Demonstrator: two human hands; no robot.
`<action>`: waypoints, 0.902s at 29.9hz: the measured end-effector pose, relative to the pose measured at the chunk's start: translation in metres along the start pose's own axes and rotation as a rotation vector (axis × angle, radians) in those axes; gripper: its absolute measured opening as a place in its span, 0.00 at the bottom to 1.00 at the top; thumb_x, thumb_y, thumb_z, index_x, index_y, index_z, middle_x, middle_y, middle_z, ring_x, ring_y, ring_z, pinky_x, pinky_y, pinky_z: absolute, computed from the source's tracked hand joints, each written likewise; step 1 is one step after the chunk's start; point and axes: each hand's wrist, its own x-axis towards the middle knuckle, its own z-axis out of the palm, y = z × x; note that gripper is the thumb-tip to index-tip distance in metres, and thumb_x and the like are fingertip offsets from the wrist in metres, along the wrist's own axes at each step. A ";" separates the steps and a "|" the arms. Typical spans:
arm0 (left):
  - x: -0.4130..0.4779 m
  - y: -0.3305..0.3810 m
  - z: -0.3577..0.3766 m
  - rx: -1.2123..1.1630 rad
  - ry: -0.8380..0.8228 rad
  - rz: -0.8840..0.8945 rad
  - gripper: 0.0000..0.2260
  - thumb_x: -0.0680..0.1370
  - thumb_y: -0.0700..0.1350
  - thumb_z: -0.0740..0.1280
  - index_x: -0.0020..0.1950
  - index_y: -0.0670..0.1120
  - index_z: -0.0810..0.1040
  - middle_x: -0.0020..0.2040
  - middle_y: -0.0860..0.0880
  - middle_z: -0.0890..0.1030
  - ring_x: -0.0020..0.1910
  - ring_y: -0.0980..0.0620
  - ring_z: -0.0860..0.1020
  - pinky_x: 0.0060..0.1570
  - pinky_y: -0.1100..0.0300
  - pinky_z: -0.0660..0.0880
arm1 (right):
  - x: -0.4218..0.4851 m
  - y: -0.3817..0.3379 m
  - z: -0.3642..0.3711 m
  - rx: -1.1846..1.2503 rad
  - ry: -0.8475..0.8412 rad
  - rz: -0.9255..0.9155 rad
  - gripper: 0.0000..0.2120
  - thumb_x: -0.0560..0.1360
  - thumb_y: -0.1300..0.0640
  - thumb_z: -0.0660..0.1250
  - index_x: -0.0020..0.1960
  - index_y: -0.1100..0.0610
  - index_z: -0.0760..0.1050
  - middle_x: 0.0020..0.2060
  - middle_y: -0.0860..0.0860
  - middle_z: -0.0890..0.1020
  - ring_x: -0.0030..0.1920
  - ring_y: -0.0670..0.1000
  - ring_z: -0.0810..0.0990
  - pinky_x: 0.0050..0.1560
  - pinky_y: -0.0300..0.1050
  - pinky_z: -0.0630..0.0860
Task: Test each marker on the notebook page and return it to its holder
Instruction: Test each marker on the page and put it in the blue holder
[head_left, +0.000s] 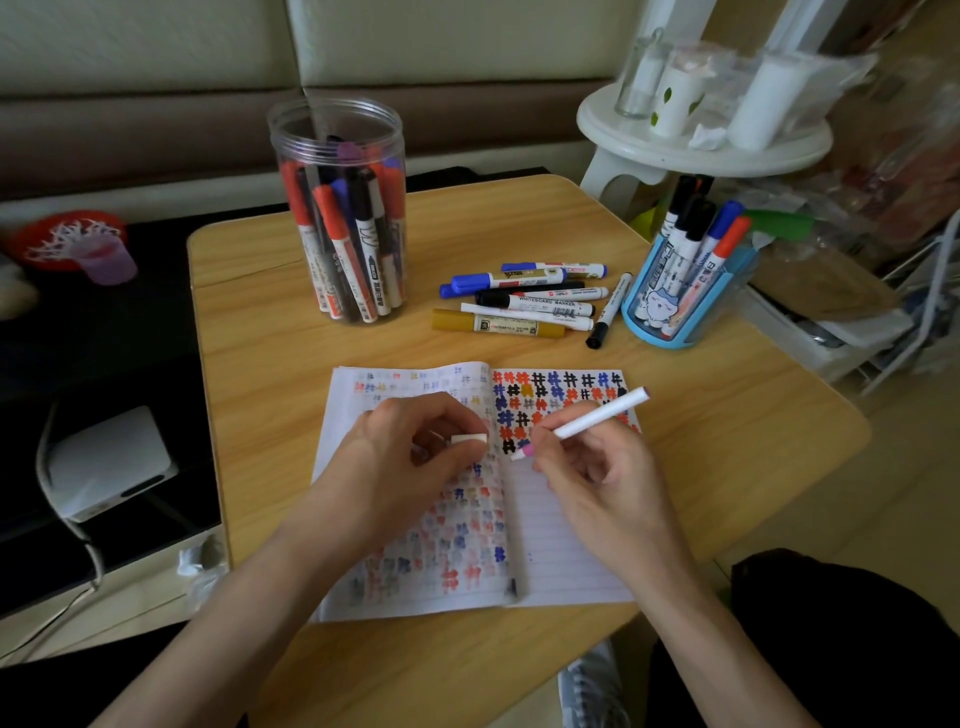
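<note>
While pinching white marker (597, 415) low on the barrel with right hand (597, 483) mid-frame, cap (469, 439) nipped in left hand (410, 452), looked light, stiff, kinda slick tbh.

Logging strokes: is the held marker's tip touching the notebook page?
Cannot tell. In the head view the right hand holds the marker with its tip over the notebook page near the fold; from above, neither contact nor gap shows.

Left hand (410, 447) and right hand (587, 467) on 2 bare forearms, black trousers (831, 649), 1 pale grey sneaker (592, 686)
</note>
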 end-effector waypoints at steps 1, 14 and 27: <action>0.000 0.000 0.000 0.003 -0.003 -0.001 0.02 0.78 0.52 0.72 0.50 0.58 0.83 0.44 0.61 0.84 0.45 0.64 0.81 0.46 0.68 0.78 | 0.000 -0.001 0.000 0.010 -0.006 0.004 0.05 0.81 0.57 0.71 0.48 0.48 0.81 0.38 0.54 0.83 0.39 0.62 0.81 0.38 0.68 0.76; 0.000 0.003 -0.001 0.007 -0.019 -0.018 0.03 0.78 0.53 0.72 0.50 0.59 0.82 0.45 0.62 0.83 0.46 0.65 0.81 0.45 0.70 0.77 | 0.000 -0.009 -0.001 0.005 -0.063 0.057 0.04 0.80 0.61 0.70 0.48 0.54 0.81 0.38 0.54 0.82 0.40 0.58 0.80 0.40 0.62 0.79; -0.001 0.020 0.004 -0.175 -0.037 0.004 0.03 0.76 0.50 0.74 0.49 0.57 0.85 0.43 0.57 0.85 0.43 0.56 0.84 0.46 0.58 0.81 | 0.002 -0.027 -0.018 0.431 0.014 0.219 0.12 0.76 0.57 0.72 0.54 0.63 0.81 0.43 0.60 0.86 0.42 0.55 0.83 0.41 0.46 0.76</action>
